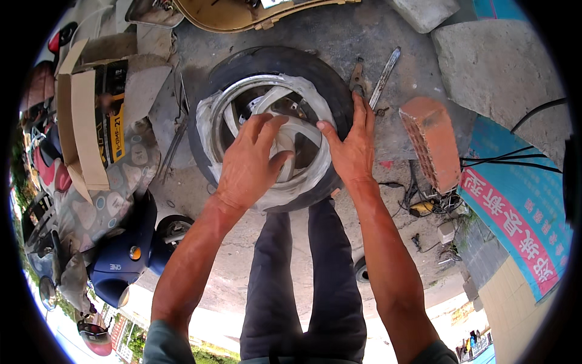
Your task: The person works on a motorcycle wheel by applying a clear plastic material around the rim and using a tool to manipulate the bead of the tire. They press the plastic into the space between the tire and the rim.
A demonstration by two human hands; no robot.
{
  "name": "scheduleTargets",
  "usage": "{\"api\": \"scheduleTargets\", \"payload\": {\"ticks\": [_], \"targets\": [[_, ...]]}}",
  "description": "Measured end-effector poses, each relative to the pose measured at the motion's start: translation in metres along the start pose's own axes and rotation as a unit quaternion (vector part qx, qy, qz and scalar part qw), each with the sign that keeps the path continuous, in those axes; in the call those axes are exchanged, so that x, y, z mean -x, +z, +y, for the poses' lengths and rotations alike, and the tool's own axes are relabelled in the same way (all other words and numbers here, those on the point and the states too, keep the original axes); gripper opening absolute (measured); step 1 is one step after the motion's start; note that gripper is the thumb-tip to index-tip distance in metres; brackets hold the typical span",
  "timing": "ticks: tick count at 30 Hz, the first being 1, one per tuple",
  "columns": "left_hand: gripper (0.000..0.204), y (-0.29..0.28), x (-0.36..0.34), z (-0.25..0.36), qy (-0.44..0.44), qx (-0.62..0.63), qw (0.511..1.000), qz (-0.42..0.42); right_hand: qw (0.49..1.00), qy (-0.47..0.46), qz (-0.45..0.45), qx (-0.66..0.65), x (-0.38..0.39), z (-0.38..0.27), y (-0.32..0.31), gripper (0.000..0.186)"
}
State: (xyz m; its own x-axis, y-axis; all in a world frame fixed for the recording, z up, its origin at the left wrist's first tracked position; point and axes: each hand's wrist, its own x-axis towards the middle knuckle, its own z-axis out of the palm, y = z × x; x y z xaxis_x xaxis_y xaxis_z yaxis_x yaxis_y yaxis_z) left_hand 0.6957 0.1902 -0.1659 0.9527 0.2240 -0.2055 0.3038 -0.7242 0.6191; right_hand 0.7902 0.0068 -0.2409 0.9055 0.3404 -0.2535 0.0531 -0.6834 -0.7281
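Observation:
A black tyre [242,60] lies flat on the ground in front of my legs, around a pale spoked wheel rim [277,96]. Crumpled whitish plastic film [209,130] lines the edge between rim and tyre. My left hand [250,159] is over the rim's left side, fingers spread and holding nothing. It hides part of the spokes; whether it touches them I cannot tell. My right hand [356,145] rests on the tyre's right side with its fingers stretched forward and the thumb pointing at the rim. Just beyond its fingertips lies a rusty plier-like tool [357,74].
A long metal lever [385,76] and a red hollow brick [431,142] are to the right. Thin rods [177,142] lie left of the tyre, near an opened cardboard box [85,121]. A blue scooter [121,261] stands lower left. A tan curved tray [242,18] is beyond.

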Motion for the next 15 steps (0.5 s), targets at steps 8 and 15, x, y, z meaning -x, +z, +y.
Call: {"api": "scheduleTargets", "payload": {"ticks": [8,15], "targets": [[0.071,-0.022,-0.138,-0.085,0.025,-0.181,0.983,-0.027,0.994,0.098,0.036,-0.003,-0.022,-0.001,0.018,0.077],[0.081,-0.023,-0.142,-0.114,-0.009,-0.176,0.982,-0.071,0.992,0.075,0.066,0.08,-0.018,0.006,0.026,0.065]]}}
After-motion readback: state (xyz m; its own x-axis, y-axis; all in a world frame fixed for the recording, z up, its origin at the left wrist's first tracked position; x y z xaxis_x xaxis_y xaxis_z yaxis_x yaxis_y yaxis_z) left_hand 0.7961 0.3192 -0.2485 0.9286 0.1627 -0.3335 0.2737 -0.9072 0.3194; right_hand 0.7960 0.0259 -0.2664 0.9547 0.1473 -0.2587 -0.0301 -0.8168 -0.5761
